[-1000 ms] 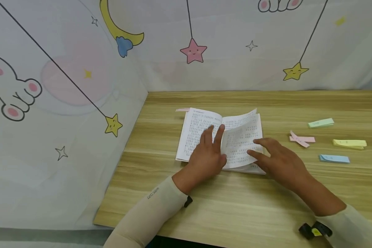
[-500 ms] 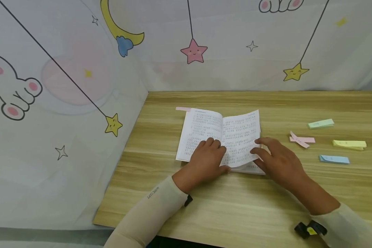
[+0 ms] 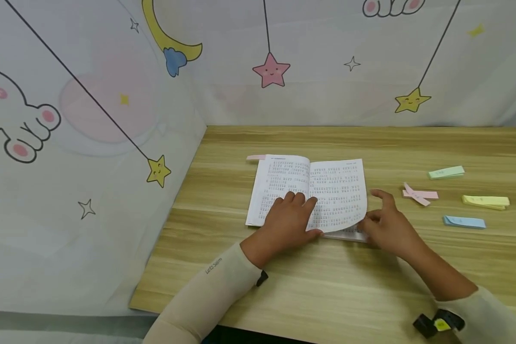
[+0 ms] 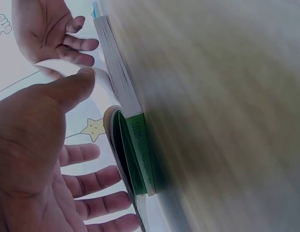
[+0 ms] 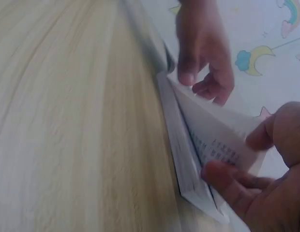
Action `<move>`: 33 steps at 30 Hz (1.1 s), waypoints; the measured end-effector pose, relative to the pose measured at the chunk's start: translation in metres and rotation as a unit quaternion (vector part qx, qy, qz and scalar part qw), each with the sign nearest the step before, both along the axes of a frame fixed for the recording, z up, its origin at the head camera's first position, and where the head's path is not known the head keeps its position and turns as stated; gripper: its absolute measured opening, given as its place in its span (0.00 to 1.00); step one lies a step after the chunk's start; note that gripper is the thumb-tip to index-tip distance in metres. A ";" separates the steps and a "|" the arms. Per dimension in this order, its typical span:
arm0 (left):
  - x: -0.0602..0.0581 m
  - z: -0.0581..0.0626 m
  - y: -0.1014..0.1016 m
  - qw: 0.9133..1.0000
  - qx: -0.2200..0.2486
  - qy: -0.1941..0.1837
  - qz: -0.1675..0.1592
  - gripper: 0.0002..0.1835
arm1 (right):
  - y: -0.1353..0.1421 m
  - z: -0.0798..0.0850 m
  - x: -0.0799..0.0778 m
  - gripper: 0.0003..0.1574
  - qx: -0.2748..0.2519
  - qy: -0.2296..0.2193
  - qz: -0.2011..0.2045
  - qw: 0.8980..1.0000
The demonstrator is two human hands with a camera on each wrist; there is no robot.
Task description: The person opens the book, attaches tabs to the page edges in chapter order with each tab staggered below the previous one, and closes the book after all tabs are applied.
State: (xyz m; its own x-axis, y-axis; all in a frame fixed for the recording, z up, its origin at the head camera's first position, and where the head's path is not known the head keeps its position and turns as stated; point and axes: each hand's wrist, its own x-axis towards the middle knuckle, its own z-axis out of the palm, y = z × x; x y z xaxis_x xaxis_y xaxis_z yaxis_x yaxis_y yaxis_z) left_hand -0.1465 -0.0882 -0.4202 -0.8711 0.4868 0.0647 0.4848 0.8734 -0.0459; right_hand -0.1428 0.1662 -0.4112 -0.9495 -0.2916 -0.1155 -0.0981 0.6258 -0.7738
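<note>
An open book [image 3: 279, 174] lies on a wood-grain tabletop [image 3: 344, 296] against a cartoon-printed backdrop [image 3: 223, 100], a left hand [image 3: 287, 220] resting across it, fingers loosely spread, gripping nothing; a right hand [image 3: 391, 231], half-curled, meets a lifted page [image 3: 339, 203], its hold unclear.

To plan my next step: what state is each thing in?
Book: open, right page partly lifted.
Left hand: resting on the book.
Right hand: at that page's edge; pinch unclear.
Pink tab: jutting from the book's top left.
Pink strips: crossed.
Green strips: overlapping.
Yellow strips: slightly fanned.
Blue strips: overlapping.
</note>
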 end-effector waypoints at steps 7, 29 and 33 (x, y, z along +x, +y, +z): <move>0.001 0.001 0.000 1.000 -0.005 -0.003 -0.002 0.48 | -0.004 -0.001 -0.007 0.64 -0.127 -0.166 -0.055 0.976; -0.003 0.010 -0.006 0.994 -0.026 0.104 0.023 0.33 | 0.004 -0.003 -0.004 0.22 -0.229 -0.270 -0.011 0.935; 0.002 0.008 -0.005 0.997 -0.036 0.040 -0.046 0.11 | 0.004 -0.005 -0.006 0.25 -0.202 -0.259 -0.006 0.945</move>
